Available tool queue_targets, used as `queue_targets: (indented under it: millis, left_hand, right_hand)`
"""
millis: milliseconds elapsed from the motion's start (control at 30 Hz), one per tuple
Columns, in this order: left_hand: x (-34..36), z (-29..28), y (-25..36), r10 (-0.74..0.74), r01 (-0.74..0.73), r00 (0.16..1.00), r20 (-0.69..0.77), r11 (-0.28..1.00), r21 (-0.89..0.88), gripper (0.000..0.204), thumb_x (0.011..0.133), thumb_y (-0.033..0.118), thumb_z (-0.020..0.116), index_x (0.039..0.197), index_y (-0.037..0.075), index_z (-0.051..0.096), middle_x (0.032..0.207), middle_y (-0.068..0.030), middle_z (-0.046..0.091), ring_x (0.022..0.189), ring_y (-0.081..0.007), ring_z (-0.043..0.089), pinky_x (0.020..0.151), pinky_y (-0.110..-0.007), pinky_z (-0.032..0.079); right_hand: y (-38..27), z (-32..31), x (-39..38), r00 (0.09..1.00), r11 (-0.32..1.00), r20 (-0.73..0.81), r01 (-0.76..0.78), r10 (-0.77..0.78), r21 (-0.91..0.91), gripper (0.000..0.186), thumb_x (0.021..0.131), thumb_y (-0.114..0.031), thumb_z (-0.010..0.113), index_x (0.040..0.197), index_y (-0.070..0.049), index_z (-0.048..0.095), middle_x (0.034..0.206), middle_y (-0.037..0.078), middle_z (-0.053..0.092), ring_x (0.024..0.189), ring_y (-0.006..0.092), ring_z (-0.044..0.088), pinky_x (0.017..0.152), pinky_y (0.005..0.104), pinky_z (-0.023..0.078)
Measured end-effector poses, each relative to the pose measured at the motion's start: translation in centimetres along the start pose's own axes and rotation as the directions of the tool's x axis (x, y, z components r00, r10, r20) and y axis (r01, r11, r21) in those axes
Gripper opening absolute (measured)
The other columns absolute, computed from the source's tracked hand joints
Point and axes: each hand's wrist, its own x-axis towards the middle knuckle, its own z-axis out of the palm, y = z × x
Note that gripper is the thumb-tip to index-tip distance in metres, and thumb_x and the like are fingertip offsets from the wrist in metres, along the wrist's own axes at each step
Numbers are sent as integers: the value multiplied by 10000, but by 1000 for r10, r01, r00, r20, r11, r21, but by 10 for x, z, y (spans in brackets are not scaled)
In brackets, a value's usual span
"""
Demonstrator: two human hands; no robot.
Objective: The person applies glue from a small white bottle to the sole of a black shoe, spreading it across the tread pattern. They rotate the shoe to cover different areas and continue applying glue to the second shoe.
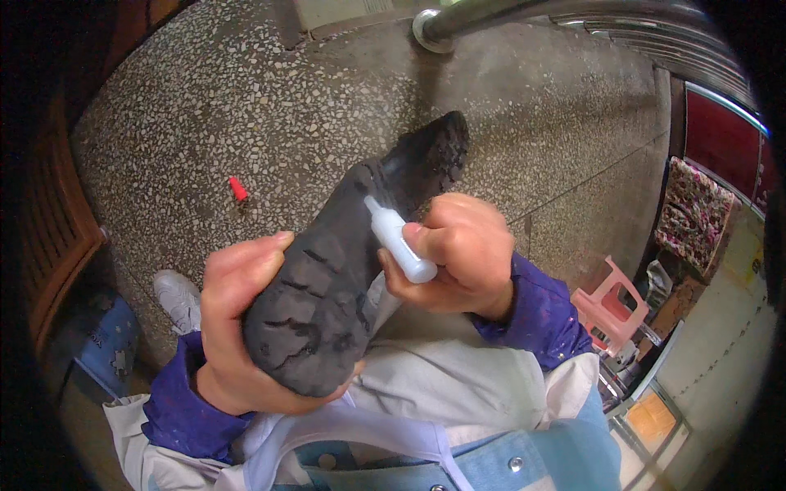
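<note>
A black shoe [307, 286] is held sole up above my lap, its ridged rubber underside facing me. My left hand [237, 327] wraps round its near end, thumb along the left edge. In my right hand [458, 254] is a small white squeeze bottle [397, 237], gripped between thumb and fingers. The bottle's narrow nozzle points up and left, at or just over the middle of the sole; whether it touches, I cannot tell. The sole's far end slants away to the upper right. On the floor to the left lies a small red cap [237, 189].
Speckled stone floor [327, 98] spreads ahead. A wooden slatted seat [65, 221] stands at the left, above a blue bag [106, 344]. One white shoe [178, 299] shows by my left arm. On the right are a pink plastic stool [614, 303] and a metal pole [475, 20] further off.
</note>
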Motion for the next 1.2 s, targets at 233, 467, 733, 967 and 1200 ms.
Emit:
queue_targets:
  millis: [233,467,733,967,1200]
  left_hand:
    - [2,-2,1,-9,9,1000,12,1000,4,955,478,259,840,1256,24,339,1191,-197,489,1048,-325,508,918,-451,404]
    - [2,-3,-1,-64,63,998,-10,995,-75,955,480,225,840,1255,10,323,1183,-202,471,1065,-307,498,935,-432,395]
    - [5,-11,1,-203,203,979,19,966,-158,941,477,155,839,1235,-13,308,1135,-196,485,1018,-276,509,899,-398,409]
    - [-2,-11,-5,-349,330,937,22,860,-388,1025,462,175,851,1271,-27,255,1197,-205,475,1089,-276,521,968,-410,398]
    - [-4,-12,-6,-342,306,940,-1,844,-440,1044,469,177,852,1283,-26,231,1209,-208,470,1110,-280,520,982,-407,398]
  right_hand:
    - [1,0,-2,1000,1000,-9,-13,13,3,355,581,-39,793,801,-60,515,571,55,440,418,223,419,382,331,285]
    - [-7,-14,-11,977,964,-14,-207,212,169,371,707,5,754,973,-19,497,681,88,498,519,125,427,445,288,301]
    - [-4,-15,-5,904,892,-227,-264,362,368,360,730,-13,766,1007,13,538,745,56,561,624,95,487,550,232,366]
    - [-3,-17,-4,910,900,-130,-354,394,254,277,712,-4,761,913,8,570,762,69,612,639,111,558,562,237,423]
    - [-5,-10,-3,919,896,-61,-362,389,255,225,686,-4,751,839,-1,586,681,78,590,563,134,561,491,249,416]
